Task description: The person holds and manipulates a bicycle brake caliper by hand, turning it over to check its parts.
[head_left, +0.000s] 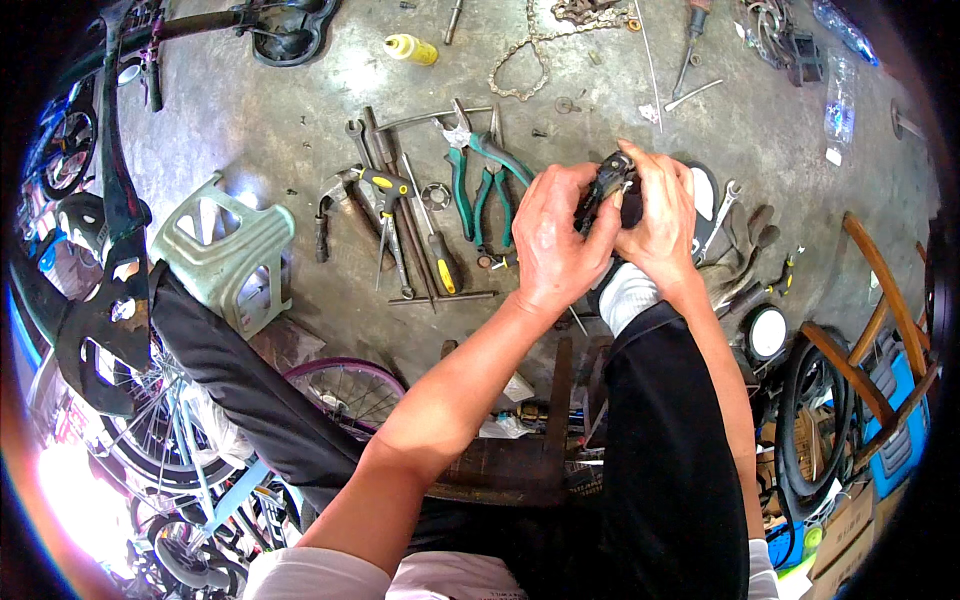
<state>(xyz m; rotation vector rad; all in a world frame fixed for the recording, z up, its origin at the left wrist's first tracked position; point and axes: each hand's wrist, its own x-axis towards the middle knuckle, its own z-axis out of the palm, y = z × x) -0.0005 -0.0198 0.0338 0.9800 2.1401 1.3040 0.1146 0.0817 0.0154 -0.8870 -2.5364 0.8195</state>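
Note:
Over my right knee, my left hand (556, 240) and my right hand (664, 215) are both closed round a small black bicycle part (601, 192) with metal bits. The fingers cover much of it, so its exact kind cannot be made out. Left of the hands, green-handled pliers (460, 185) lie on the floor beside a hammer (347, 200), a yellow-and-black T-handle tool (385, 184) and a yellow-and-black screwdriver (442, 265). A combination wrench (718, 220) rests right of my right hand, near my shoe.
A pale green plastic stool (225, 230) stands at the left, by a bicycle wheel (160, 440). Farther off lie a yellow bottle (412, 50), a bicycle chain (516, 62) and a clear plastic bottle (840, 105). At the right are wooden chair parts (872, 270) and black tyres (812, 430).

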